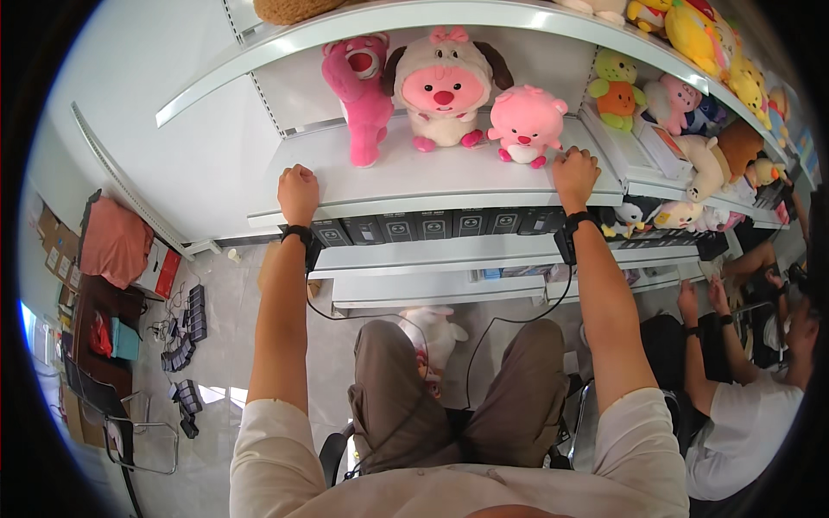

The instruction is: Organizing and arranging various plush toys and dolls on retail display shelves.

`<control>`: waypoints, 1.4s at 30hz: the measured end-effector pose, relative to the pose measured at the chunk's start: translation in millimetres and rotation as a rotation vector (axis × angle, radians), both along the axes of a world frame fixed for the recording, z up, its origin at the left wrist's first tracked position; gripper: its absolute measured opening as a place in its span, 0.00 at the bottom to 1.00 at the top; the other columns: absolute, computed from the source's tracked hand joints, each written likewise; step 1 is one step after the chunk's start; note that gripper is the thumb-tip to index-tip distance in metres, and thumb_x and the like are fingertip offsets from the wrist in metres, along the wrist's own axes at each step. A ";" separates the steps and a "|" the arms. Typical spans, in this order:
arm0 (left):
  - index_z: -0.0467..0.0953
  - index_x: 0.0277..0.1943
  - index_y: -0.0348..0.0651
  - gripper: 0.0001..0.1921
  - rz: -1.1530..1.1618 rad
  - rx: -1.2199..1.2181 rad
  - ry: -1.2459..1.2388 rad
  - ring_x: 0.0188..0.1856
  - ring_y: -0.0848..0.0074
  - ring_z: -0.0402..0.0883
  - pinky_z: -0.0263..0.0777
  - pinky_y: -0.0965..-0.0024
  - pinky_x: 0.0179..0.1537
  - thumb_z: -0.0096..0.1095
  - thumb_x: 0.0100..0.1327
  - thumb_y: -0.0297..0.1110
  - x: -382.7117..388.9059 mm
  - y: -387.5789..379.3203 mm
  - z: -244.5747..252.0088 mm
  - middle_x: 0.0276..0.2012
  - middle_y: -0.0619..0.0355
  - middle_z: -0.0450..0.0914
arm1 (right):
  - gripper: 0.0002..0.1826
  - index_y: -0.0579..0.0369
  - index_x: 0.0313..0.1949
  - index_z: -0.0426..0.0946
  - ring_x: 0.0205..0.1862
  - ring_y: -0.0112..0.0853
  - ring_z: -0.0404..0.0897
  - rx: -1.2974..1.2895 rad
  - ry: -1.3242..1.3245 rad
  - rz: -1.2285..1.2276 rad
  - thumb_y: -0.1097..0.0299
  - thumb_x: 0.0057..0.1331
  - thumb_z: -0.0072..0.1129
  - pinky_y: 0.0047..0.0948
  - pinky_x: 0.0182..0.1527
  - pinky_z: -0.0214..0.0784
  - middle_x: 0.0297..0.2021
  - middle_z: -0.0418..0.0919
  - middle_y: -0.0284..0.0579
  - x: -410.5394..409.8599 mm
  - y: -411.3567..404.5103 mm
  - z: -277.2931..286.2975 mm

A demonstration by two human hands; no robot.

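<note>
Three plush toys stand in a row on a white metal shelf [414,183]. At the left is a dark-pink plush bear [366,97] with an arm across its face. A pink plush character in a cream dog-eared hood [444,97] sits in the middle. To its right sits a smaller pink plush animal [528,126]. My left hand [299,194] is curled into a fist at the shelf's left end, apart from the toys. Right beside the small plush is my right hand [575,175], its fingers curled; whether it touches the toy is unclear.
Black boxes [434,225] line the shelf below. Cables run from black wrist devices [311,246] past my knees. A white plush toy [434,333] lies on the floor. Another person [745,414] sits at right beside shelves of plush toys. A chair [103,401] stands at left.
</note>
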State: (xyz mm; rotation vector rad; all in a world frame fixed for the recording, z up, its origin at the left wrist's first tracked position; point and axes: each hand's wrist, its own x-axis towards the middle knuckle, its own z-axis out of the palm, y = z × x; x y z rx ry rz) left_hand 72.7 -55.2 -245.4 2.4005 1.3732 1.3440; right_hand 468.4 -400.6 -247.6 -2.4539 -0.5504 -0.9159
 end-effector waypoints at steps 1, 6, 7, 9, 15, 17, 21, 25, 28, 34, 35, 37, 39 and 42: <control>0.80 0.33 0.41 0.06 0.000 0.000 0.000 0.44 0.56 0.79 0.75 0.56 0.44 0.56 0.60 0.29 0.2 -1.1 0.9 0.37 0.52 0.80 | 0.13 0.58 0.37 0.83 0.48 0.47 0.77 0.000 0.000 0.000 0.63 0.59 0.57 0.48 0.51 0.66 0.40 0.81 0.50 -0.9 -0.4 0.5; 0.80 0.33 0.41 0.06 -0.011 0.002 -0.007 0.44 0.56 0.79 0.75 0.56 0.44 0.55 0.60 0.28 0.1 -2.7 2.8 0.36 0.52 0.80 | 0.13 0.58 0.37 0.83 0.48 0.47 0.77 0.004 0.014 0.019 0.63 0.59 0.57 0.48 0.51 0.66 0.41 0.81 0.50 -2.8 -2.0 1.5; 0.80 0.33 0.41 0.06 -0.012 0.002 -0.006 0.44 0.56 0.79 0.75 0.56 0.44 0.55 0.60 0.28 0.5 -2.2 2.8 0.36 0.52 0.80 | 0.13 0.58 0.37 0.83 0.48 0.47 0.77 0.004 0.015 0.018 0.63 0.59 0.57 0.48 0.51 0.66 0.41 0.81 0.50 -2.5 -1.5 2.0; 0.80 0.33 0.41 0.05 -0.004 0.006 0.004 0.43 0.57 0.79 0.75 0.56 0.44 0.56 0.60 0.28 1.6 -1.5 2.8 0.36 0.52 0.80 | 0.13 0.58 0.37 0.83 0.48 0.47 0.77 -0.007 0.025 0.001 0.63 0.59 0.57 0.47 0.51 0.66 0.41 0.81 0.50 -1.6 -0.4 3.3; 0.80 0.36 0.41 0.05 0.019 0.023 0.070 0.44 0.58 0.80 0.75 0.57 0.45 0.60 0.59 0.30 0.4 -1.8 6.7 0.36 0.52 0.81 | 0.13 0.58 0.38 0.83 0.48 0.47 0.76 -0.015 -0.033 -0.006 0.63 0.59 0.57 0.48 0.51 0.65 0.40 0.81 0.50 -3.0 1.4 4.8; 0.80 0.43 0.42 0.10 -0.134 -0.081 -0.046 0.48 0.59 0.79 0.74 0.59 0.48 0.63 0.59 0.34 1.9 2.3 14.7 0.41 0.51 0.81 | 0.13 0.58 0.38 0.83 0.48 0.47 0.76 -0.001 -0.004 0.003 0.63 0.59 0.57 0.48 0.51 0.65 0.40 0.81 0.50 -3.3 0.9 5.9; 0.65 0.69 0.46 0.37 -0.528 -0.293 -0.423 0.64 0.60 0.71 0.67 0.62 0.61 0.72 0.59 0.46 26.8 13.2 42.5 0.61 0.46 0.74 | 0.13 0.59 0.38 0.82 0.48 0.47 0.76 -0.006 0.035 -0.010 0.63 0.59 0.56 0.48 0.51 0.65 0.40 0.81 0.50 -9.3 4.8 5.2; 0.46 0.77 0.47 0.48 -0.715 -0.397 -0.241 0.74 0.58 0.56 0.52 0.55 0.71 0.69 0.62 0.52 61.4 2.3 81.3 0.70 0.43 0.63 | 0.14 0.59 0.38 0.82 0.48 0.47 0.76 0.005 0.039 -0.026 0.64 0.58 0.57 0.48 0.52 0.65 0.41 0.81 0.50 -2.7 -4.4 1.4; 0.37 0.78 0.50 0.62 -0.857 -0.787 -0.248 0.76 0.57 0.52 0.40 0.45 0.73 0.75 0.51 0.60 67.0 34.4 94.5 0.74 0.41 0.55 | 0.14 0.58 0.38 0.82 0.49 0.47 0.76 0.011 0.028 -0.013 0.64 0.57 0.57 0.48 0.53 0.65 0.41 0.81 0.50 -11.5 5.4 2.9; 0.44 0.76 0.49 0.53 -1.120 -0.924 -0.227 0.72 0.64 0.59 0.51 0.54 0.71 0.75 0.57 0.49 97.0 41.7 101.6 0.70 0.53 0.61 | 0.13 0.58 0.37 0.82 0.48 0.46 0.76 0.028 0.026 -0.020 0.64 0.57 0.57 0.46 0.53 0.64 0.41 0.81 0.49 -5.6 3.0 1.5; 0.47 0.75 0.45 0.51 -1.140 -0.883 -0.193 0.70 0.67 0.63 0.55 0.58 0.70 0.74 0.57 0.48 99.1 37.6 103.3 0.68 0.54 0.65 | 0.13 0.58 0.37 0.82 0.48 0.46 0.76 0.040 0.010 -0.006 0.64 0.57 0.57 0.46 0.53 0.64 0.40 0.81 0.50 -6.3 2.6 3.1; 0.57 0.71 0.39 0.44 -1.185 -0.873 -0.201 0.62 0.69 0.73 0.65 0.66 0.64 0.75 0.57 0.44 99.5 26.4 101.9 0.60 0.54 0.74 | 0.12 0.58 0.37 0.81 0.48 0.46 0.76 0.038 0.028 -0.002 0.65 0.57 0.57 0.46 0.52 0.64 0.40 0.81 0.50 -6.7 2.7 6.0; 0.64 0.66 0.36 0.39 -1.028 -0.668 -0.278 0.55 0.68 0.78 0.72 0.66 0.57 0.76 0.55 0.42 96.4 13.8 101.3 0.54 0.52 0.78 | 0.12 0.58 0.37 0.81 0.47 0.46 0.76 0.021 0.002 -0.010 0.65 0.57 0.57 0.45 0.51 0.64 0.40 0.81 0.50 -7.5 1.7 7.1; 0.66 0.62 0.34 0.39 -0.865 -0.418 -0.350 0.52 0.67 0.80 0.75 0.64 0.53 0.78 0.52 0.43 87.3 -19.3 96.3 0.53 0.49 0.79 | 0.12 0.58 0.37 0.81 0.47 0.45 0.76 0.013 0.018 -0.008 0.65 0.57 0.57 0.45 0.50 0.64 0.40 0.81 0.50 -9.2 -1.1 8.2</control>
